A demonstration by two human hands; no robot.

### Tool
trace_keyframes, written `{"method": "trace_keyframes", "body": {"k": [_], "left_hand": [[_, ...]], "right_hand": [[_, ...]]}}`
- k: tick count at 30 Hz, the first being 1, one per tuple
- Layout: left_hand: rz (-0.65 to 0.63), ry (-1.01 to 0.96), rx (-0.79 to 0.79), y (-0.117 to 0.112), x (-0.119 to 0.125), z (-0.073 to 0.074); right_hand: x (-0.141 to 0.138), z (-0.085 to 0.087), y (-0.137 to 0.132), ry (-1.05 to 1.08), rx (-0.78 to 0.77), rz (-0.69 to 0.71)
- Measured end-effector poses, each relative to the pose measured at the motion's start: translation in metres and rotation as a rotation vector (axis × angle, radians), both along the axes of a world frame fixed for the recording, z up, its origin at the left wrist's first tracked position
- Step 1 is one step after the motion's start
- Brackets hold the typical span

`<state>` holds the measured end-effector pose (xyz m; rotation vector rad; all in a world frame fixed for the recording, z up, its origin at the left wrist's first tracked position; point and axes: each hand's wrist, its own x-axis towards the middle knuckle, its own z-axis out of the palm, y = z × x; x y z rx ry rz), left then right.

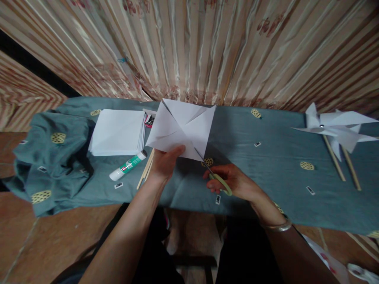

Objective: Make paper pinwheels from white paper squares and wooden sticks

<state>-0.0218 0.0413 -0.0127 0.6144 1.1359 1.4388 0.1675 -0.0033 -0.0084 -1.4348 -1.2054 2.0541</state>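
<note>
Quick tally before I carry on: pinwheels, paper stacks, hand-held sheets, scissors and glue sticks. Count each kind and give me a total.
Pinwheels: 2
Paper stack: 1
Hand-held sheet: 1, in the left hand
Scissors: 1 pair, in the right hand
Glue stick: 1
Total: 6

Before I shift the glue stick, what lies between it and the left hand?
In the head view, thin pale sticks lie on the patterned cloth between the glue stick and the left hand.
</note>
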Motion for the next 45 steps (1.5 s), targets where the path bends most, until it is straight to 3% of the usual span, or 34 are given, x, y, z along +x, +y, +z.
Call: {"method": "trace_keyframes", "body": {"k": [17,45], "left_hand": [[-0.086,-0.013,0.002,-0.008,0.007,-0.002],[-0.111,0.04,0.002,-0.013,0.009,0.001]], "right_hand": [[-0.003,0.004,-0.004,-0.002,-0.004,-0.052],[-0.004,-0.002,-0.005,0.022,0.025,-0.11]]}}
